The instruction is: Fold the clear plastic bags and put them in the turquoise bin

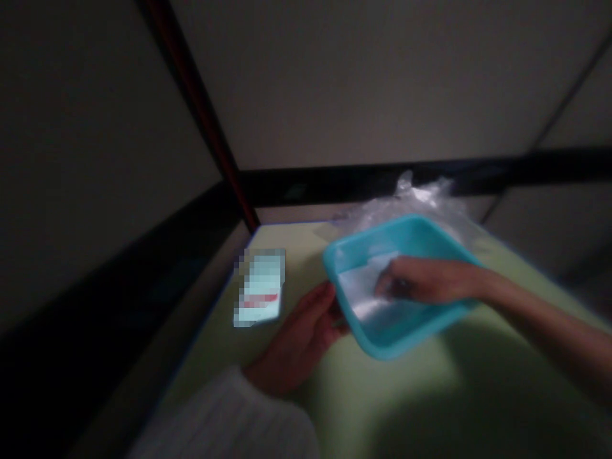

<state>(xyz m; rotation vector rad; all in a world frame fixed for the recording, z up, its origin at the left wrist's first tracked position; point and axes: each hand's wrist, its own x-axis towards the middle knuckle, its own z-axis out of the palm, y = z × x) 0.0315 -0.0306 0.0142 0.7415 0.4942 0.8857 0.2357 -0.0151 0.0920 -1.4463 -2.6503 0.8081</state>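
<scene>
A turquoise plastic basin (382,347) is tilted on a green table. My left hand (301,338) grips its near left rim, fingers curled on the edge. My right hand (421,280) reaches inside the basin with fingers closed on a whitish sheet or bag (358,287) that lies against the basin's floor. The picture is dim and blurred, so the sheet's material is unclear.
Crumpled clear plastic (415,197) lies behind the basin at the table's far edge. A pixelated white card with a red mark (261,287) lies on the table to the left. Dark rails (363,182) and a red-black post (201,108) border the green table (430,395).
</scene>
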